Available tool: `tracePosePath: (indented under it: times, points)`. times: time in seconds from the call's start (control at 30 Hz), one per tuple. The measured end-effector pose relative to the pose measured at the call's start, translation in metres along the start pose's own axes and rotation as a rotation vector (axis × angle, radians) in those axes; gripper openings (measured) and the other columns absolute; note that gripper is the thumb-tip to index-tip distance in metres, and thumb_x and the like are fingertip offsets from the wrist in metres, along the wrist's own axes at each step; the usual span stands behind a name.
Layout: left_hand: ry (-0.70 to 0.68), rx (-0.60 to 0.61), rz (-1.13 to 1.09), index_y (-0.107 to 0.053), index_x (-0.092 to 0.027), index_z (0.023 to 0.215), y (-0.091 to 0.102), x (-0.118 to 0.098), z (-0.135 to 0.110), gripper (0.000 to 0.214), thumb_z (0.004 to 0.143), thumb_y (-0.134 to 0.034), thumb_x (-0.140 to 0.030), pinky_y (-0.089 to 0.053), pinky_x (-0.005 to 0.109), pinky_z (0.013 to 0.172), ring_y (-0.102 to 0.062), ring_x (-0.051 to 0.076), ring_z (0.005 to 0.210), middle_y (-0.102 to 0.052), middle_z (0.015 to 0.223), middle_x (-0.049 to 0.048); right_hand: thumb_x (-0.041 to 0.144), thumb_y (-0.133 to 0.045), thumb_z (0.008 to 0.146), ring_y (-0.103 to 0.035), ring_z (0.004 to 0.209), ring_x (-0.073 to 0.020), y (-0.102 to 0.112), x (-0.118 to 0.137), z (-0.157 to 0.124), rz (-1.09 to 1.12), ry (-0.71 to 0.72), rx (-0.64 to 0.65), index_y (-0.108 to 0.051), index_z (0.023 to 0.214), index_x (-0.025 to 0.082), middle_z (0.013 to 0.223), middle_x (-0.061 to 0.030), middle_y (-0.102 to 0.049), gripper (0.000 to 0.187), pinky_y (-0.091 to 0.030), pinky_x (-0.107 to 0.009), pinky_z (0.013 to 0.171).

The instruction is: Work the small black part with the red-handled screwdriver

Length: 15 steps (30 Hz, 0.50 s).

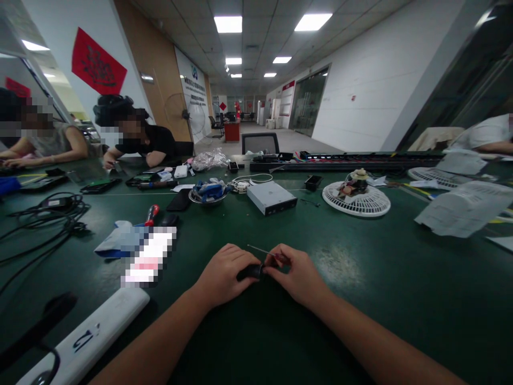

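Note:
My left hand [228,272] is closed around a small black part [254,271] with a curved outer side; the fingers cover much of it. Close on its right, my right hand [294,272] grips a thin screwdriver [260,249], whose narrow metal shaft points left above the black part. The tool's handle is mostly hidden in the fingers. The right thumb and a fingertip meet the near right end of the black part. Both hands are low over the dark green table [240,342]. Beyond them lies a grey disc drive [272,197].
Left of my arms lie a white bar-shaped object [84,337], a lit phone [150,256], gloves [120,239] and black cables [60,214]. A metal bowl [208,200] and a white fan grille [356,207] stand farther back. Other people sit at the left and far right.

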State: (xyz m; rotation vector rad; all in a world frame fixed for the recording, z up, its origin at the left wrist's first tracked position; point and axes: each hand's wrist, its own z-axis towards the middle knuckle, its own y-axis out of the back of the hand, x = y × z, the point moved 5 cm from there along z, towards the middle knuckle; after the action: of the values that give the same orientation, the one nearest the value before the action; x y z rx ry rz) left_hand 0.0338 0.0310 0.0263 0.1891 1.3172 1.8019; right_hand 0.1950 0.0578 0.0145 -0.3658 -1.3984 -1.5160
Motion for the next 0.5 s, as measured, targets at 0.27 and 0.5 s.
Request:
tracePosePath:
  times: [0.27,0.5]
  points:
    - [-0.069,0.017,0.006,-0.059,-0.022,0.108,-0.0019,-0.0046,-0.0005,0.023,0.086,-0.062,-0.017,-0.043,0.038,0.087,-0.063,0.020,0.096,-0.070,0.106,0.0038,0.023,-0.070,0.073,-0.056,0.064,-0.0128,-0.0030,-0.0031,0.0005,0.026,-0.085,0.087,-0.055,0.079,0.020,0.072,0.0029,-0.061,0.017,-0.044,-0.025,0.060]
    - [-0.011,0.017,-0.038,-0.059,-0.023,0.111,0.0012,-0.0035,-0.0011,0.025,0.087,-0.062,-0.021,-0.044,0.039,0.091,-0.063,0.021,0.098,-0.070,0.106,0.0048,0.030,-0.072,0.073,-0.050,0.058,-0.0118,0.0030,-0.0052,0.0018,-0.090,-0.103,0.018,-0.053,0.070,0.020,0.064,0.0037,-0.056,0.021,-0.038,-0.024,0.054]
